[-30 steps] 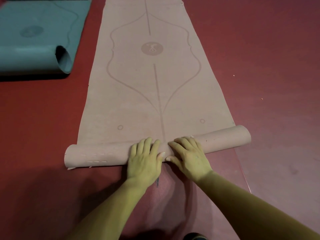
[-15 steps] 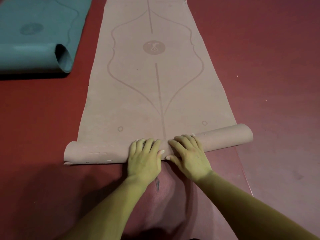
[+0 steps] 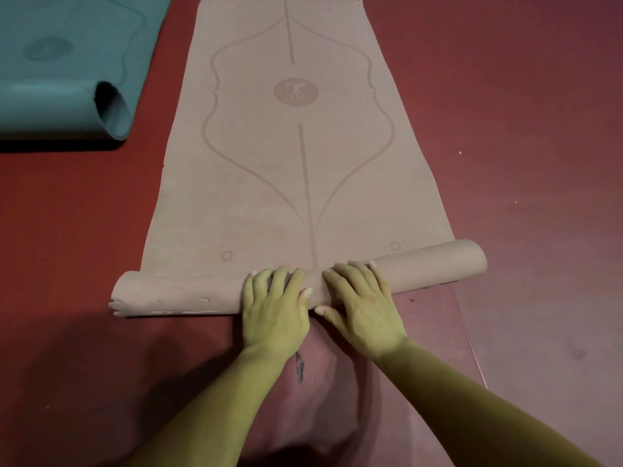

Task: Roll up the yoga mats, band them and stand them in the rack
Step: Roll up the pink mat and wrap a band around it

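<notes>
Both hands lie palm down on the rolled end (image 3: 435, 267) of the pink yoga mat (image 3: 296, 183), side by side at mid-width. Left hand (image 3: 274, 311): fingers (image 3: 279, 279) nearly straight, draped over the top of the roll, thumb lying on its near face; a press, not a grasp. Right hand (image 3: 362, 308): fingers (image 3: 350, 274) likewise spread over the roll, thumb stretched along its lower edge toward the left thumb, the two thumb tips near but apart. The roll runs out sideways past the fingers on both sides, its left end flattened and ragged, its right end rounder. Beyond the fingertips the unrolled mat lies flat, its printed centre line starting between the two hands. Under the wrists lies a maroon ribbed mat (image 3: 431, 332) with a dark mark (image 3: 299, 365). Far out past the left fingers is a teal mat (image 3: 60, 79), partly rolled, on the red floor (image 3: 522, 129).
</notes>
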